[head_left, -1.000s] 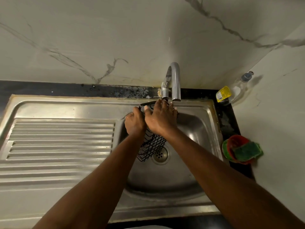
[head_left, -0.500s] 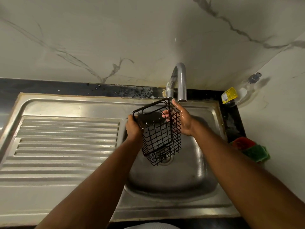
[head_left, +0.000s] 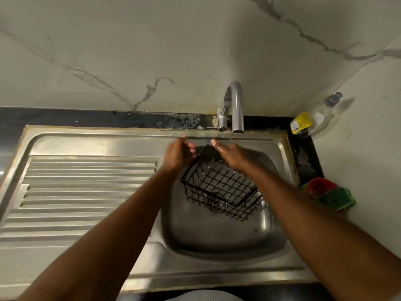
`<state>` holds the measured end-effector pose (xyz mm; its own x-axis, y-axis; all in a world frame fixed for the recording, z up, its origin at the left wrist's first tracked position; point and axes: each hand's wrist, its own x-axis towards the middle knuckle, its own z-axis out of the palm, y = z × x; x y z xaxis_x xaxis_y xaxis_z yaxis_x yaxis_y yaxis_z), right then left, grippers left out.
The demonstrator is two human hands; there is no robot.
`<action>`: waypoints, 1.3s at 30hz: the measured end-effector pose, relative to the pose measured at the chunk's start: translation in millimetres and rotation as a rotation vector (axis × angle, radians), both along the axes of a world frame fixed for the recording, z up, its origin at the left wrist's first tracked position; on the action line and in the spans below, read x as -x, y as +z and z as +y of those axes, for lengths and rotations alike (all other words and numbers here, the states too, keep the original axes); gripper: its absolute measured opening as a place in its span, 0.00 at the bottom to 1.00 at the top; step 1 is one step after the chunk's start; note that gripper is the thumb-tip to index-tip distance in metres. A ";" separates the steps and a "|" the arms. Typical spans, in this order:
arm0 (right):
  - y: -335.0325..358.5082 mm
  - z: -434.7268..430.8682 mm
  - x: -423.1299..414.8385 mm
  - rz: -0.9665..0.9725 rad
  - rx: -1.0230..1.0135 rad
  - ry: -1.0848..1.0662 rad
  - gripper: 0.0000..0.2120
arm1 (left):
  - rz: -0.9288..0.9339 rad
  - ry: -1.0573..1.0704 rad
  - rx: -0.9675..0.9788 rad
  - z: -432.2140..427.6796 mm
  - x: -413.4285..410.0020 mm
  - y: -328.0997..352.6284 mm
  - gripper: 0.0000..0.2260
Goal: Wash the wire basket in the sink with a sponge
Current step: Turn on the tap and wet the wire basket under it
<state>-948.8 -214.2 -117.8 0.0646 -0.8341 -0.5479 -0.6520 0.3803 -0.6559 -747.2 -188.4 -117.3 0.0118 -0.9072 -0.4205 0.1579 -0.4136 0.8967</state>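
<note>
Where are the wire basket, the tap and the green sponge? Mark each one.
wire basket (head_left: 219, 183): head view, mesh side.
tap (head_left: 237, 109): head view, curved spout.
green sponge (head_left: 335, 197): head view, top face.

I see the wire basket (head_left: 219, 187) above the sink (head_left: 217, 246), the tap (head_left: 235, 105) behind the sink, the draining board (head_left: 86, 192) to its left, the sponge (head_left: 334, 198) to its right, and the bottle (head_left: 314, 120) behind-right.
</note>
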 end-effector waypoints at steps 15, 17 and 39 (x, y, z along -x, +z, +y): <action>22.0 -3.1 8.3 0.047 0.015 0.077 0.20 | -0.317 -0.055 0.040 4.6 17.9 -13.0 0.32; 24.2 5.9 27.4 0.199 -0.031 0.119 0.27 | -0.241 -0.018 0.007 2.4 9.8 -11.7 0.45; 38.4 64.1 -73.5 0.290 0.259 0.199 0.32 | -0.372 0.110 -0.100 4.5 20.3 -11.9 0.27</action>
